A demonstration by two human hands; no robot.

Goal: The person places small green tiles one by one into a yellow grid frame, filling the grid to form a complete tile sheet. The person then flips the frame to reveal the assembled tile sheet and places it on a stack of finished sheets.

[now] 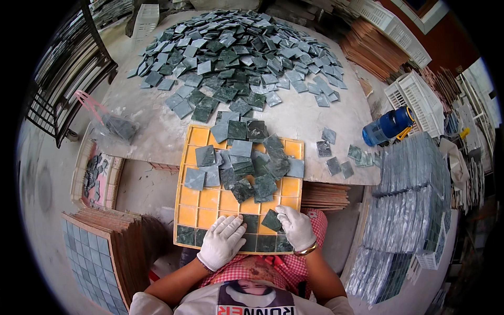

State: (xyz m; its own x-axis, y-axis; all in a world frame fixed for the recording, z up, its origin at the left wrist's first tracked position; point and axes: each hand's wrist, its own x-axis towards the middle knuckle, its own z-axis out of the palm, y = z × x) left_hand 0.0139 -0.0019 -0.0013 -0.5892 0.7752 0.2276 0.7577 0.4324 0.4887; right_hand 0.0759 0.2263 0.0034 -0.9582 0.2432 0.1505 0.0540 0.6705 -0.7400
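Closest in was some red checked cloth (318,224), then two gloved hands over the near end of a yellow tray (188,197). Left hand (222,242) lay palm down, fingers stretched out, gripping nothing. Right hand (296,229) had its fingers closed on the edge of a green tile (271,221), which sat crooked over the grid, just right of the left hand. Dark squares (266,243) filled cells along the near row. A loose heap (242,168) covered the tray's middle and far edge. Past that was the grey table (157,118): clear bag (119,127) on the left, blue bottle (384,127) off right, huge pile (231,55) at the back.
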